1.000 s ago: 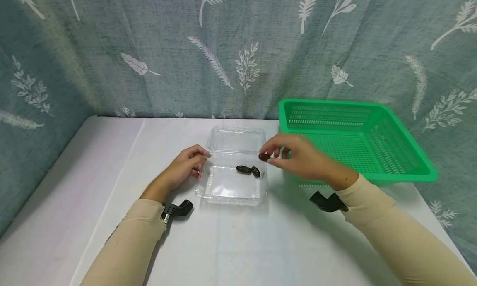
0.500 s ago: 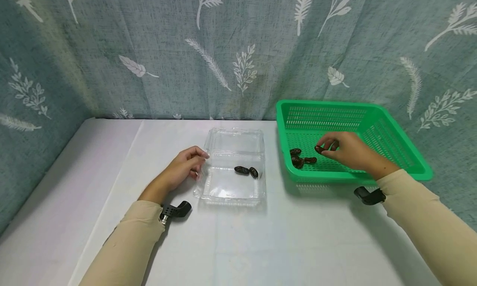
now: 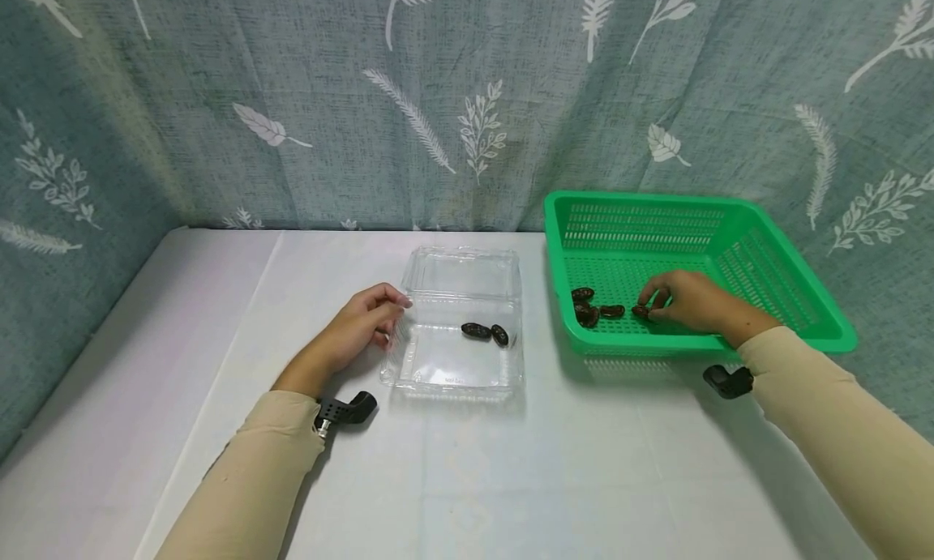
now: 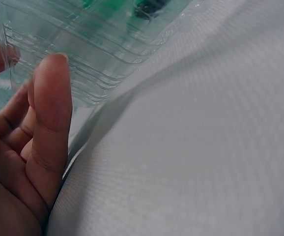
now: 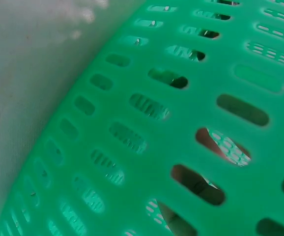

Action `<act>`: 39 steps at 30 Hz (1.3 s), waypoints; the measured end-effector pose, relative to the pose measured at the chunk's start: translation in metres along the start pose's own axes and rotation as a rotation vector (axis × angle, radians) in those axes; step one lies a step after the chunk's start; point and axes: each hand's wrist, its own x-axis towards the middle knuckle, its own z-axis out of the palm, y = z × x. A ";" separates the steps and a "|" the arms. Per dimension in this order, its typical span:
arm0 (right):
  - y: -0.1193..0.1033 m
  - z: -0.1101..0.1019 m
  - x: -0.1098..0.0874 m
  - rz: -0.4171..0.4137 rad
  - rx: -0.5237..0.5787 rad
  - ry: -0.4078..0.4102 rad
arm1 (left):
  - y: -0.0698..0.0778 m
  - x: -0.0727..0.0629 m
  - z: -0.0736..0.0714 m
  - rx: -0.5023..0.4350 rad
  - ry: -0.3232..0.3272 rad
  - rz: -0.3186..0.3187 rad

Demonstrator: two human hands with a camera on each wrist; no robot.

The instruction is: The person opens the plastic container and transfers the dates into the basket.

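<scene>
In the head view, my left hand (image 3: 361, 329) holds the left edge of a clear plastic clamshell box (image 3: 438, 374), whose lid lies back. The left wrist view shows my thumb (image 4: 51, 105) beside the box's ribbed wall (image 4: 102, 64). Two dark dates (image 3: 477, 331) lie inside the box, toward its right. Over at the right, my right hand (image 3: 686, 301) reaches into a green basket (image 3: 795, 301) and pinches a date (image 3: 640, 311) low at the basket floor. Several other dates (image 3: 586, 314) rest in the basket's left corner. Only the basket's slotted wall (image 5: 132, 118) fills most of the right wrist view.
A white cloth (image 3: 467, 479) covers the table. Behind it hangs a grey-green leaf-patterned curtain (image 3: 328, 138). The basket stands right of the box, with a narrow strip of table between them.
My right hand has carried a date from beside the box rightward over the basket, then lowered it to the basket floor. The left hand has stayed at the box's edge.
</scene>
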 end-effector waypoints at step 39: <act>-0.190 0.067 0.018 -0.424 0.267 0.286 | -0.002 0.000 -0.001 -0.023 0.013 0.009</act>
